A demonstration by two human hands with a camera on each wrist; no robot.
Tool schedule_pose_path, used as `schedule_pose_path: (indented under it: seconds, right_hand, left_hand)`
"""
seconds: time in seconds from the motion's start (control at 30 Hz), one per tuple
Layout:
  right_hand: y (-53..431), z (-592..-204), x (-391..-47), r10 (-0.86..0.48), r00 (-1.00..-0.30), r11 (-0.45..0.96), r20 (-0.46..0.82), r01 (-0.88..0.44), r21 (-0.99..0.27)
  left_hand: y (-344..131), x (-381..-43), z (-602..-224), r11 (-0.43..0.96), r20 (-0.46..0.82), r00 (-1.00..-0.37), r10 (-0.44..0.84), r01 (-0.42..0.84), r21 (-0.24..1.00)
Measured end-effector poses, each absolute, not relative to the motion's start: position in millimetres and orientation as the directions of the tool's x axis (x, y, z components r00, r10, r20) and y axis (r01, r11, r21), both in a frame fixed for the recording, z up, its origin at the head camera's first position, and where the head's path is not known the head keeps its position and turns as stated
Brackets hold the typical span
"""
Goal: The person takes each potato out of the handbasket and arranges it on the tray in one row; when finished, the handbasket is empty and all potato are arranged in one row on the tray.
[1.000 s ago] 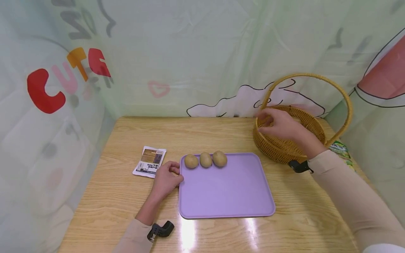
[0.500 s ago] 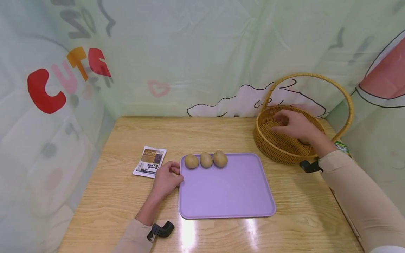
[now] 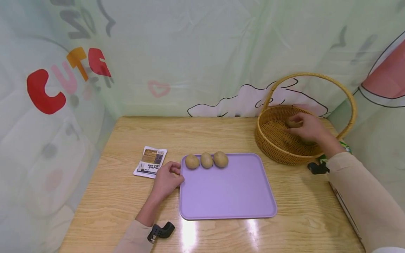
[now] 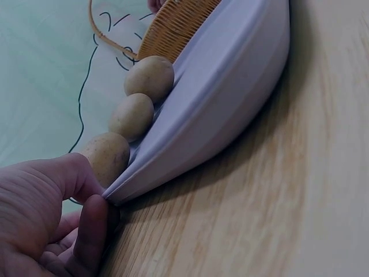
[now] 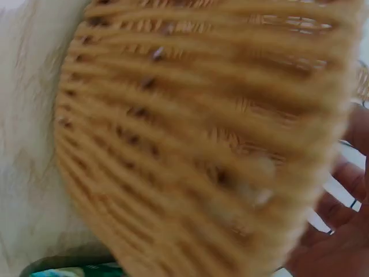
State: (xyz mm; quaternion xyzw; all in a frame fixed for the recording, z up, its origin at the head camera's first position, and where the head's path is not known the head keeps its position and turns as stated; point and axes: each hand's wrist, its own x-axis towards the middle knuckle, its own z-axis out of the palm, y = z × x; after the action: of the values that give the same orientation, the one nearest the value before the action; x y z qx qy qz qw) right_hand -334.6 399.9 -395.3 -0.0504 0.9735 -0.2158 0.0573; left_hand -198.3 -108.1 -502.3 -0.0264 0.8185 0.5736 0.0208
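My left hand point(image 3: 166, 180) pinches the left rim of a lilac tray point(image 3: 227, 193) between thumb and finger, as the left wrist view also shows. Three potatoes point(image 3: 220, 159) lie in a row along the tray's back edge. Over the wicker basket point(image 3: 272, 147) at the back right, my right hand point(image 3: 306, 127) reaches inside with thumb and fingers apart. A potato point(image 3: 291, 123) in the basket shows by its fingertips. Another round, brownish thing lies partly hidden beneath the hand. In the right wrist view the basket's woven wall point(image 5: 202, 144) covers part of that hand point(image 5: 340, 225).
A tall arched handle point(image 3: 349, 105) rises over the basket. A white and brown packet point(image 3: 150, 162) lies left of the tray. Behind the right wrist, a green package point(image 3: 345, 147) shows beside the basket. A printed curtain point(image 3: 196, 59) hangs behind the wooden table point(image 3: 202, 133).
My right hand has moved right and slightly lower, from the basket's left rim to its inside near a potato. The left hand, tray and three potatoes have stayed put.
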Motion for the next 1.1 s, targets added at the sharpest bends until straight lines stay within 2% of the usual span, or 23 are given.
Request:
schedule_pose_path:
  seconds: [0.37, 0.77, 1.1]
  right_hand:
    - [422.0, -402.8, -334.3, -0.066, -0.983, 0.937, -0.173, -0.001, -0.350]
    - [426.4, -412.1, -335.4, -0.127, -0.961, 0.963, -0.248, -0.059, -0.264]
    - [425.4, -415.7, -332.6, -0.108, -0.966, 0.968, -0.236, -0.047, -0.248]
  left_hand:
    - [-109.9, -198.1, -503.6, 0.342, -0.063, -0.998, -0.018, -0.065, 0.938]
    - [-110.5, -198.3, -502.3, 0.338, -0.061, -0.998, -0.011, -0.061, 0.939]
    - [-111.6, -200.2, -506.7, 0.346, -0.059, -0.998, -0.015, -0.061, 0.936]
